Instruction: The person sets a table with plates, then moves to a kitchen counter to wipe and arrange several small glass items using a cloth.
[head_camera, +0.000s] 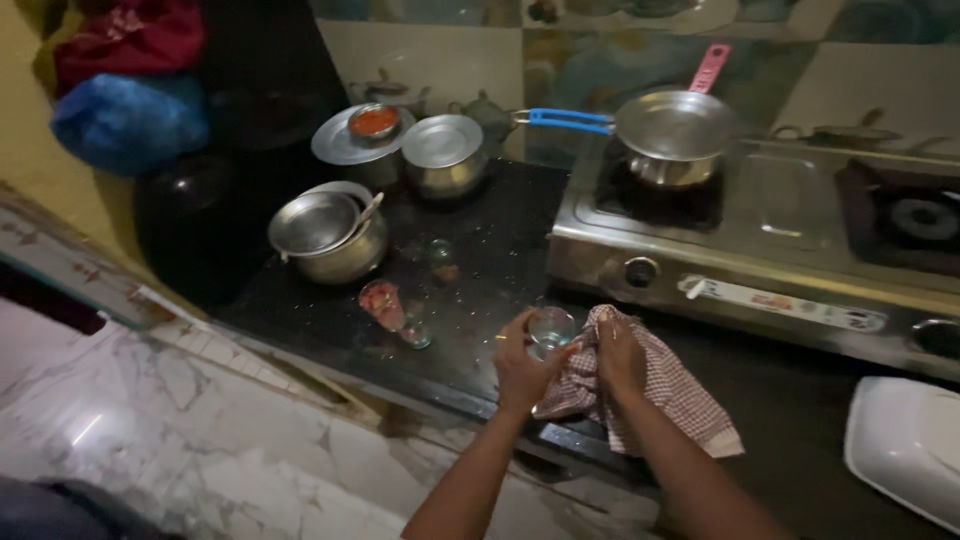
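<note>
My left hand (520, 368) grips a small clear glass (551, 328) over the front of the black counter (480, 300). My right hand (620, 355) holds a red-and-white checked cloth (670, 395) bunched against the glass. The cloth hangs down past the counter edge. Both hands are close together, just in front of the steel gas stove (760, 250).
A steel saucepan with a blue handle (672, 135) sits on the left burner. Steel pots with lids (330, 235) (443, 152), a small bowl of red sauce (374, 122), and two glasses (382, 303) (441, 258) stand on the counter. A white tray (905, 450) lies at right. Marble floor (180, 440) below.
</note>
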